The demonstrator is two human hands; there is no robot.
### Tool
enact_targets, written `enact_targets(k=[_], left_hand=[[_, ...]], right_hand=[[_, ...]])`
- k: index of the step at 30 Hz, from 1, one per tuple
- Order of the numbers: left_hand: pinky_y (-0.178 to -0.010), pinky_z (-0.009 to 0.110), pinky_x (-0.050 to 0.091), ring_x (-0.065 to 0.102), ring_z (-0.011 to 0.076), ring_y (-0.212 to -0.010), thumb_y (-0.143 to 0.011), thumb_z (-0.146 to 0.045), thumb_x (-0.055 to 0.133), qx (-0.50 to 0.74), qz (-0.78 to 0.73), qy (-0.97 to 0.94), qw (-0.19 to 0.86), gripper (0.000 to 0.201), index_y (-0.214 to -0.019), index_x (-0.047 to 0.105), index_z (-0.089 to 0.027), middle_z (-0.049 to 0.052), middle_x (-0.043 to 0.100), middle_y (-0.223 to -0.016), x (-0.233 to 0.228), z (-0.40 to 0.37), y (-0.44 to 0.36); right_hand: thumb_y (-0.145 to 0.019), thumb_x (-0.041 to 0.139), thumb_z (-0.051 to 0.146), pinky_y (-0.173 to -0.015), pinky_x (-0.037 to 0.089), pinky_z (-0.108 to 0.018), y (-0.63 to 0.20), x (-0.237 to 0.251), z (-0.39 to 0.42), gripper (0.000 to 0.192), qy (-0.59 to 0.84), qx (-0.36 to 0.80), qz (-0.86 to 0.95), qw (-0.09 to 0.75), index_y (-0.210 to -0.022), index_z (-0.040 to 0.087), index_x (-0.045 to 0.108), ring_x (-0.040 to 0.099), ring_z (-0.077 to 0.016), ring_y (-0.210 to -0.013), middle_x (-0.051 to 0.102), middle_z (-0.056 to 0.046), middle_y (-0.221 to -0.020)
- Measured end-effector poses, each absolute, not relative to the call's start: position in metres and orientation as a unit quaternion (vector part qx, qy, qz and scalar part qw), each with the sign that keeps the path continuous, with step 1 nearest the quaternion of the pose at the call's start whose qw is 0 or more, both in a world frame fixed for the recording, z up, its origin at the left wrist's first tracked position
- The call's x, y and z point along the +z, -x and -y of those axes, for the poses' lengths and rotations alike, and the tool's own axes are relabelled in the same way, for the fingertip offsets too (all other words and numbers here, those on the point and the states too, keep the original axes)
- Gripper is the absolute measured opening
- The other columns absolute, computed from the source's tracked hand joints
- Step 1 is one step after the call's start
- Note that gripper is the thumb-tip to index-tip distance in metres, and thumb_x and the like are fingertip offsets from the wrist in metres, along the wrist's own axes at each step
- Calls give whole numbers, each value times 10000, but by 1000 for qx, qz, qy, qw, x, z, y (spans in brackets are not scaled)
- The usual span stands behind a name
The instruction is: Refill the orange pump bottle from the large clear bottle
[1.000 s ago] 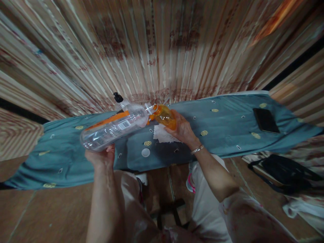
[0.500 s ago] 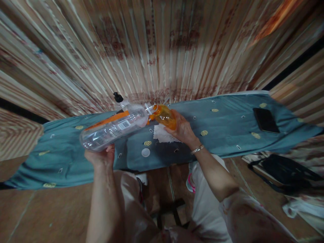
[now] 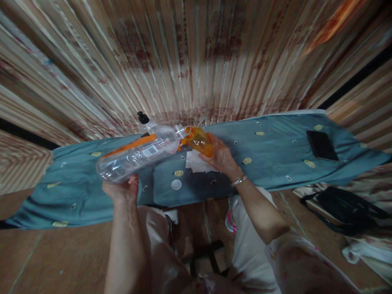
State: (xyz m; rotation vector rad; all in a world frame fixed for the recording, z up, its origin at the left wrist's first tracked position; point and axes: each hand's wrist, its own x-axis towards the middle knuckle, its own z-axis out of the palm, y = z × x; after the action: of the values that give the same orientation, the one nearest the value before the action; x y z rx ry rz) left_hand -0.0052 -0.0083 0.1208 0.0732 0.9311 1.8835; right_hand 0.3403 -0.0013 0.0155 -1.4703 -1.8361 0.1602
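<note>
Left hand [image 3: 121, 188] closed around the base end of a clear plastic bottle [image 3: 137, 154], held tipped well over, neck pointing right and slightly up. Right hand [image 3: 221, 157] wrapped around a small orange bottle [image 3: 199, 141], tilted, mouth turned left to meet the clear bottle's neck; the two openings touching or just beside each other, exact contact not discernible. Both bottles held above the surface [image 3: 269, 163], covered in blue-grey patterned cloth. Lying on the cloth below the bottles: a white cap [image 3: 176, 184] and a pale square of cloth [image 3: 197, 162]. Black pump top [image 3: 142, 118] behind the clear bottle. Dark phone [image 3: 321, 145] far right on the surface. Bracelet [image 3: 239, 180] on right wrist.
</note>
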Motion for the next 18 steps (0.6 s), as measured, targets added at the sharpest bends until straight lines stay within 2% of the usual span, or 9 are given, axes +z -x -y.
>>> enact_targets(k=[5, 10, 14, 18], left_hand=[[-363, 202, 187, 383, 145, -478, -1264, -320, 379, 778, -390, -33, 492, 384, -1087, 709, -230, 11, 610, -746, 122, 9, 5], [-371, 201, 159, 369, 135, -467, -1225, -344, 461, 772, -397, -48, 494, 321, -1077, 720, -228, 2, 594, -744, 122, 8, 6], [-365, 196, 160, 392, 142, -473, -1211, -277, 384, 777, -392, -34, 492, 375, -1052, 720, -222, 17, 614, -745, 123, 9, 4], [-376, 208, 173, 396, 150, -493, -1180, -301, 489, 777, -388, -31, 495, 271, -1060, 720, -227, 10, 608, -752, 119, 8, 6]], right_hand=[[-1079, 1022, 539, -1422, 685, -782, -342, 13, -1, 966, 572, 57, 726, 378, -1857, 156, 596, 832, -509, -1632, 824, -315, -1746], [-1050, 1056, 509, -1430, 678, -788, -343, 9, -2, 994, 578, 55, 723, 375, -1866, 180, 593, 812, -517, -1652, 825, -304, -1738], [-1052, 1041, 485, -1413, 696, -781, -344, 7, -3, 991, 573, 50, 725, 378, -1872, 173, 579, 830, -512, -1622, 825, -302, -1737], [-1059, 1036, 491, -1413, 699, -774, -344, 5, -3, 988, 570, 48, 725, 383, -1878, 186, 576, 833, -507, -1619, 825, -295, -1742]])
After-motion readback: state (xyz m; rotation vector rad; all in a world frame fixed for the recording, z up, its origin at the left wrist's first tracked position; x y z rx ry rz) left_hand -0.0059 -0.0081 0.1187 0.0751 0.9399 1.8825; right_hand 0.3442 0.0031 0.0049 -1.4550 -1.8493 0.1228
